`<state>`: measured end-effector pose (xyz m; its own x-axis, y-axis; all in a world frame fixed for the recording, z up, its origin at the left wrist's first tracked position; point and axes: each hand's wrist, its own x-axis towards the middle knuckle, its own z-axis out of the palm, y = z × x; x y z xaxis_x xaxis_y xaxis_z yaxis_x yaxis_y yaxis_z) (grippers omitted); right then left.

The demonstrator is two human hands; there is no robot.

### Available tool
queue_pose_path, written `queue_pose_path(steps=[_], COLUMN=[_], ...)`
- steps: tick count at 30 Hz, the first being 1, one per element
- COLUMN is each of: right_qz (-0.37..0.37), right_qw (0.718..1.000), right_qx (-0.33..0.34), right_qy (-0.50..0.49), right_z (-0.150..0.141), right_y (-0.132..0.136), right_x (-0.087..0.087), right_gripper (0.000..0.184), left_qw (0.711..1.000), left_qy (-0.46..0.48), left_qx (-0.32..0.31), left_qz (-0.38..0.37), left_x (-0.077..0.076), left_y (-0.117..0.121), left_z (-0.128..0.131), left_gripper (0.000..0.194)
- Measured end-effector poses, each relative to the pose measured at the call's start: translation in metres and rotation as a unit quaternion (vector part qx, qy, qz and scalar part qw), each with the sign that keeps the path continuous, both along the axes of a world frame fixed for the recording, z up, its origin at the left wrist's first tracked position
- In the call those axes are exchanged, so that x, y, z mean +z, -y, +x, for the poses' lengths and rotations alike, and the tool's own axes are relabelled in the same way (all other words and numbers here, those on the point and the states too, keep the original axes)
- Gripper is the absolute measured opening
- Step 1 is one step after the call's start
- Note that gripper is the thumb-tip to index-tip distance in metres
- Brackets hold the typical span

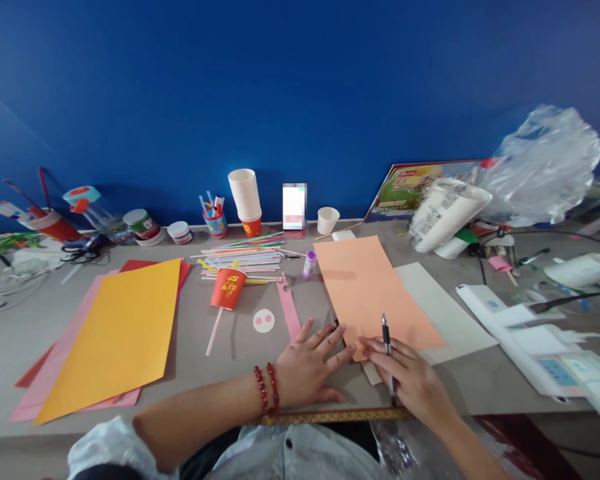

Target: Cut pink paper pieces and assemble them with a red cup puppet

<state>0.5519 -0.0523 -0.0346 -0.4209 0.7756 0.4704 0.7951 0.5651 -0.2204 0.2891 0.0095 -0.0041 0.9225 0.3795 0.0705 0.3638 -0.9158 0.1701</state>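
My left hand (pixel 313 363) lies with its fingers spread, fingertips on the near left edge of an orange paper sheet (pixel 375 287). A black pen (pixel 385 333) stands upright in my right hand (pixel 410 377), whose fingers are closed around it at the sheet's near corner. Under the orange sheet sticks out a pale sheet (pixel 450 317). A pink paper strip (pixel 288 307) lies beyond my left fingertips. Left of it are a white paper disc (pixel 264 321) with two pink dots and a red paper cup (pixel 228 289) with a straw (pixel 214 333) sticking out.
Coloured paper sheets (pixel 115 333) lie at left. Several straws (pixel 245 260), a glue stick (pixel 309 265), stacked cups (pixel 245 193), a phone (pixel 295 207) and a white cup (pixel 327 219) are at the back. A power strip (pixel 500 333) with cables and a plastic bag (pixel 545 167) are at right.
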Motion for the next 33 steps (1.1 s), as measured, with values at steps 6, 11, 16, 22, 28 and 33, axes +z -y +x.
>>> queue_pose_path(steps=[6,11,16,22,28,33], right_qz=[-0.042,-0.064,-0.067,-0.057,-0.036,-0.045], right_qw=[0.995,0.990,0.991,0.998,0.999,0.998], right_qx=[-0.049,-0.046,-0.038,-0.015,-0.012,-0.018], right_qy=[-0.082,-0.119,-0.110,-0.036,-0.003,-0.034], right_z=[-0.008,-0.024,-0.035,-0.047,-0.052,-0.046], right_y=[0.002,0.005,0.006,0.010,0.016,0.015], right_x=[0.003,0.001,0.003,0.005,0.003,0.004], right_gripper=[0.023,0.024,0.024,0.027,0.025,0.027], left_qw=[1.000,0.999,0.999,1.000,0.999,0.979], left_qy=[-0.026,-0.030,-0.033,-0.022,0.006,0.125], left_qx=[0.003,0.013,0.008,0.014,0.018,0.123], left_qz=[-0.003,0.016,0.017,-0.004,-0.051,-0.100], left_x=[-0.007,-0.013,-0.011,-0.011,0.002,0.020], left_y=[0.003,0.011,0.020,0.028,0.024,-0.008], left_z=[-0.019,-0.043,-0.071,-0.089,-0.083,-0.061], left_gripper=[0.085,0.093,0.092,0.094,0.087,0.053])
